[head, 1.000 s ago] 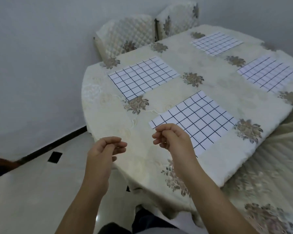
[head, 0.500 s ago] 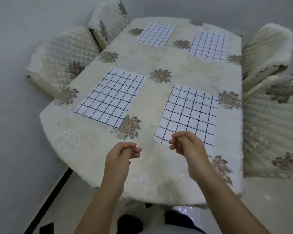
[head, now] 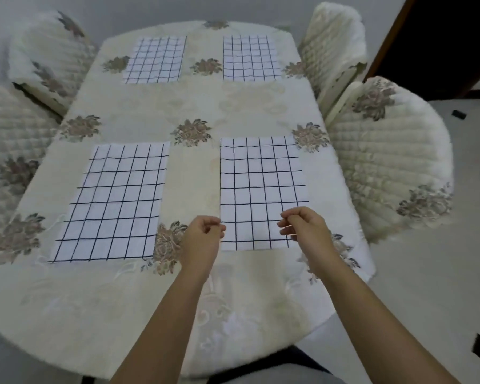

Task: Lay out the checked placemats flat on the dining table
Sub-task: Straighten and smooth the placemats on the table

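Placemat [head: 261,189], near right, flat on bench [head: 189,300]; left hand [head: 203,239] and right hand [head: 305,231] above its near edge, both curled closed, gripping nothing.

1. Left hand [head: 203,239] and right hand [head: 305,231]: both bare. Nail detail too blurred to read.
2. Left forearm [head: 161,322]: uncovered from the wrist to the bottom edge of view. Slender, smooth outline.
3. Right forearm [head: 372,314]: likewise uncovered along its whole visible length, broadening toward the elbow end.
4. Dark garment [head: 302,358]: bottom centre, between the forearms. Black or deep navy; kind unclear.
5. Pale grey cloth [head: 275,380]: strip at the very bottom edge, below the dark garment. Which piece of clothing, cannot tell.
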The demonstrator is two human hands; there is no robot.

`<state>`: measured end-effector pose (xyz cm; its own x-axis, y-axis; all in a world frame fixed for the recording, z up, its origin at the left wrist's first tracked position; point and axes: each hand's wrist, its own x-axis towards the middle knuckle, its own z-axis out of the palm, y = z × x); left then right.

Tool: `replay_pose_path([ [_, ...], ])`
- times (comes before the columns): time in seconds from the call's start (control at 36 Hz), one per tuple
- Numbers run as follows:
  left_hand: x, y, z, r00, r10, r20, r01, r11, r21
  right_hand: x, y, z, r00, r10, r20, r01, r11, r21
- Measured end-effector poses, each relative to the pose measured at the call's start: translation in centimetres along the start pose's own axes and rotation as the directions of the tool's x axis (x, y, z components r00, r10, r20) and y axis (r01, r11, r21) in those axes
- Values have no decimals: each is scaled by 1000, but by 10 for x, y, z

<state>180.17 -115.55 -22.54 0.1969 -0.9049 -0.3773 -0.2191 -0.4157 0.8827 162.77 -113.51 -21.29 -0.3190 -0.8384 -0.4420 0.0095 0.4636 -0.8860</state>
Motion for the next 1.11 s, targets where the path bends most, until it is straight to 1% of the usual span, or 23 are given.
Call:
replay_pose_path([
  [0.08, 31, -8, 12, 999, -48, 5, 47, 987, 153, 35, 7, -12, 999, 25, -22, -27, 996, -91],
  [0.17, 58, -18, 20, 997, -77, -10, 76, 941, 330, 63, 18, -22, 998, 31, -51, -41, 979, -201],
  [0.25, 73, -21, 28, 994, -103, -29, 105, 881, 461, 85, 27, -33, 998, 46, -44, -60, 921, -384],
  [0.31, 81, -23, 32, 994, -105, -26, 104, 849, 518, 98, 33, -40, 996, 64, -67, -89, 866, -492],
  [0.39, 93, -29, 35, 994, -108, -15, 96, 810, 578, 113, 43, -47, 989, 109, -100, -146, 796, -587],
  [0.44, 98, -31, 35, 993, -112, -28, 107, 797, 594, 117, 50, -48, 987, 118, -109, -160, 774, -612],
  [0.58, 103, -31, 34, 989, -142, -50, 145, 809, 570, 124, 58, -45, 985, 105, -136, -170, 708, -686],
  [0.67, 103, -31, 34, 985, -166, -57, 167, 792, 588, 125, 60, -44, 985, 109, -136, -174, 678, -714],
  [0.69, 102, -29, 35, 985, -159, -65, 166, 777, 608, 124, 59, -43, 985, 100, -142, -172, 672, -720],
  [0.72, 100, -28, 37, 989, -124, -74, 142, 750, 646, 123, 59, -42, 984, 75, -162, -171, 662, -730],
  [0.75, 97, -26, 40, 993, -73, -98, 121, 708, 696, 121, 57, -39, 982, 15, -190, -155, 644, -749],
  [0.78, 95, -25, 43, 992, 8, -128, 92, 651, 754, 119, 57, -36, 970, -105, -219, -109, 619, -778],
  [0.81, 95, -26, 47, 984, 107, -145, 53, 596, 801, 119, 56, -31, 944, -248, -217, -37, 576, -817],
  [0.83, 96, -28, 52, 972, 205, -114, -18, 550, 835, 119, 57, -25, 919, -349, -182, 36, 535, -844],
  [0.86, 97, -31, 56, 955, 295, -33, -130, 514, 848, 118, 56, -17, 898, -415, -144, 97, 508, -856],
  [0.89, 98, -36, 61, 923, 377, 75, -256, 459, 850, 120, 56, -8, 881, -465, -89, 163, 475, -865],
  [0.94, 100, -41, 73, 850, 479, 219, -418, 361, 834, 120, 54, 13, 847, -529, 51, 306, 406, -861],
  [1.0, 101, -44, 84, 840, 430, 329, -486, 328, 810, 119, 52, 37, 808, -555, 199, 444, 352, -824],
  [1.03, 101, -45, 89, 844, 390, 369, -495, 300, 815, 118, 54, 47, 802, -532, 272, 486, 317, -814],
  [1.08, 99, -53, 93, 872, 280, 401, -473, 275, 837, 116, 65, 56, 792, -470, 389, 538, 237, -809],
  [1.11, 99, -58, 92, 870, 290, 399, -474, 272, 837, 118, 74, 55, 785, -458, 417, 552, 211, -807],
])
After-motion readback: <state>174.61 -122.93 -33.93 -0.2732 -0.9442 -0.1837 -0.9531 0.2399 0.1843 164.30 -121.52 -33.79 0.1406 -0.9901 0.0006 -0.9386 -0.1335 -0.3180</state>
